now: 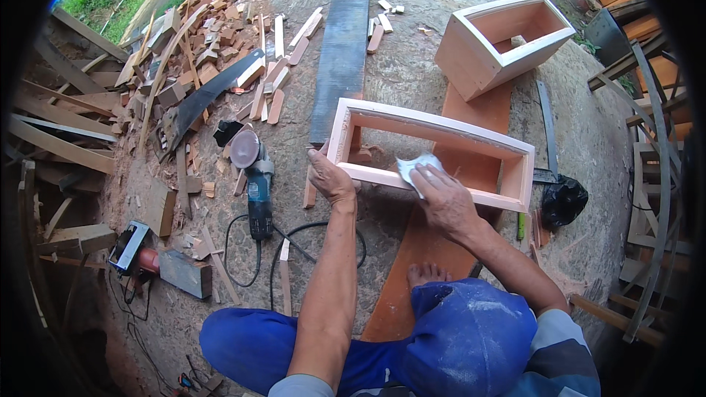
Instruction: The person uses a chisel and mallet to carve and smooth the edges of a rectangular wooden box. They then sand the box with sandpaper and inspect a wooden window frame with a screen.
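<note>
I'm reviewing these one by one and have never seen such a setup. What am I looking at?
There's no robot: a person works bare-handed. The only picture comes from a wide fisheye camera on their head, looking down, so edges curve and picture-left is the person's left.

The left hand grips a corner of an open wooden box. The right hand holds a white pad against its near rim.

On the rough ground lie a corded power tool with a round disc, scattered wood pieces and a second box.

wooden box | open-topped | white sheet | on near rim
</note>
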Action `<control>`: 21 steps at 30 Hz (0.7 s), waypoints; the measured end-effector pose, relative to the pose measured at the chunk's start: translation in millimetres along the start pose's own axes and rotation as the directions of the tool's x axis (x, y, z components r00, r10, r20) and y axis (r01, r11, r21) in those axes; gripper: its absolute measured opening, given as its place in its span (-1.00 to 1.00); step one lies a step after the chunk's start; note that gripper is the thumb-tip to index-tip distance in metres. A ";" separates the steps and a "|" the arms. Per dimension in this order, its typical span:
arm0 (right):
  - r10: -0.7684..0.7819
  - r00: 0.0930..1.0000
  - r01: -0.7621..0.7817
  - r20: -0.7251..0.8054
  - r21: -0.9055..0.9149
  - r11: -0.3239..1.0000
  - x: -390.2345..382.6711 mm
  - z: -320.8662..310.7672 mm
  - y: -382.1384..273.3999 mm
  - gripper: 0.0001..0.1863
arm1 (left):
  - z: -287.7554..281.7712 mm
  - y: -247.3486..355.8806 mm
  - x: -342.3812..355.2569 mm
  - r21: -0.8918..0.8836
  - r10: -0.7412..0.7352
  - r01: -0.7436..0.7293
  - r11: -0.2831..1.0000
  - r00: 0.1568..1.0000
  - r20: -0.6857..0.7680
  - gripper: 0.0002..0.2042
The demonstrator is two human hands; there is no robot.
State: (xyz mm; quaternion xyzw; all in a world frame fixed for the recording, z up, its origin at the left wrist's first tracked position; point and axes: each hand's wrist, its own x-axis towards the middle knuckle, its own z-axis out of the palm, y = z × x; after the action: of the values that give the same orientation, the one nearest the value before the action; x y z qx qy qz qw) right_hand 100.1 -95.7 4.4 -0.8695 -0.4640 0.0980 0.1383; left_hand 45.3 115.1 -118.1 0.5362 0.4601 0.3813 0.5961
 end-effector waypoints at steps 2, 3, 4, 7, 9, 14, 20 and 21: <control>-0.178 0.980 0.190 -0.088 0.154 0.970 56.6 18.4 -47.6 -0.57 | -1.4 1.9 6.9 0.023 -0.035 0.035 0.999 0.999 0.015 -0.27; 0.018 0.964 -0.075 0.267 0.206 0.976 62.2 15.1 -58.1 -0.56 | -4.3 3.5 9.6 -0.005 -0.057 0.057 0.998 0.998 0.041 -0.27; 0.002 0.992 -0.023 0.129 0.163 0.986 57.8 19.8 -50.6 -0.55 | -10.2 5.4 11.8 -0.060 -0.148 0.153 0.986 0.986 0.082 -0.27; 0.047 0.999 -0.047 0.005 -0.007 0.999 -31.7 15.6 14.5 -0.53 | -14.9 2.3 7.3 0.127 -0.051 0.045 0.991 0.997 0.049 -0.26; 0.200 0.972 -0.209 -0.123 -0.063 0.976 -106.2 6.0 70.8 -0.63 | -17.3 -0.6 0.2 0.205 -0.051 0.057 0.977 0.998 -0.034 -0.25; 0.044 0.940 -0.084 -0.339 -0.104 0.991 -96.3 51.3 64.1 -0.52 | 0.1 11.2 -6.3 -0.043 -0.120 0.118 0.992 0.992 -0.037 -0.25; 0.088 0.947 0.010 -0.308 0.303 0.953 -7.0 70.9 20.7 -0.59 | 49.1 11.0 -106.7 -0.280 -0.327 0.337 0.899 0.941 0.082 -0.27; 0.101 0.929 0.037 -0.355 0.361 0.932 -18.0 62.8 29.8 -0.60 | 58.3 4.3 -129.1 -0.366 -0.220 0.327 0.871 0.927 0.304 -0.25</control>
State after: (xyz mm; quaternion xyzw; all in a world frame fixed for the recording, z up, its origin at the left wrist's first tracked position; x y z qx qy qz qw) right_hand 94.8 -117.1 -63.9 -0.8394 -0.3894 0.0193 0.3787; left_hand 64.3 -23.5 -95.7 0.3721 0.3616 0.3089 0.7971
